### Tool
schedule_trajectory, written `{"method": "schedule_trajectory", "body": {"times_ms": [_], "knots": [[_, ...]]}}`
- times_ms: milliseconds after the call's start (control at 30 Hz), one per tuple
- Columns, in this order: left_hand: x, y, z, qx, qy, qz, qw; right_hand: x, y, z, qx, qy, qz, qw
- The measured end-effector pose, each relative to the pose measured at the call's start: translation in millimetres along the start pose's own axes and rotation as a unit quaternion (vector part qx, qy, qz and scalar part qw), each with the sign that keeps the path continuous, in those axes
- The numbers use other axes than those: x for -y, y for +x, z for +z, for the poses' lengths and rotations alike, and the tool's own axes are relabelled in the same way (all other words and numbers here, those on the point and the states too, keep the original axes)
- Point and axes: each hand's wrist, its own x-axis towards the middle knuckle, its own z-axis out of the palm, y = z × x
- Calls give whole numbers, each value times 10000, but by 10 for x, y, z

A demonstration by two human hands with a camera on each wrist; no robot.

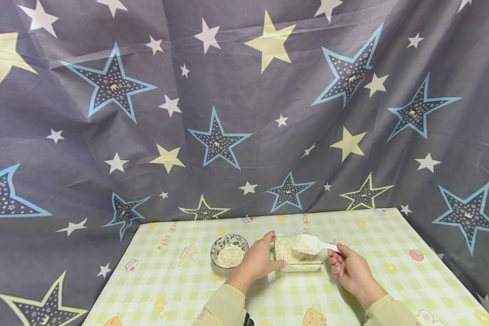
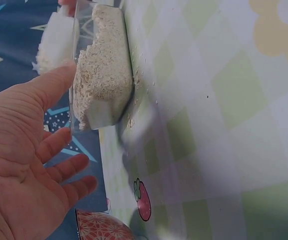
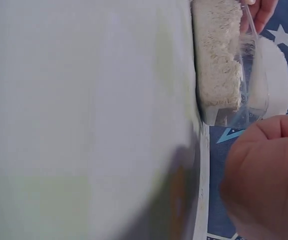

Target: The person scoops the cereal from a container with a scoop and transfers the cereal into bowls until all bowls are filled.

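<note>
On the counter (image 1: 179,294), the left hand (image 1: 257,260) is spread against the clear container (image 1: 301,268) while the right hand (image 1: 352,274) pinches a scoop (image 1: 309,244) above it, whose early tilt could scatter grain (image 1: 284,247) short of the bowl (image 1: 215,251).

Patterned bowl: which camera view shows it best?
The head view: the bowl appears nearly whole, with its leaf-patterned inside and the pale grains in it. The left wrist view catches only part of its red outer side; the right wrist view does not show it.
</note>
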Motion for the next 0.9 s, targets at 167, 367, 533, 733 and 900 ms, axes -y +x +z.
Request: {"method": "schedule_trajectory", "body": {"times_ms": [167,367,533,733,900], "knots": [[-15,6,-4,16,-10,-23,10000,4,5,1,457,654,107,9968],[-22,12,-7,16,10,-6,10000,-1,12,13,534,906,102,9944],[-22,17,-5,10,86,-15,10000,-1,8,19,570,912,86,9942],[-22,0,6,-72,48,-58,9999,13,7,15,600,828,34,9948],[-27,-72,-41,-279,114,180,9994,40,1,26,508,757,26,9958]]}}
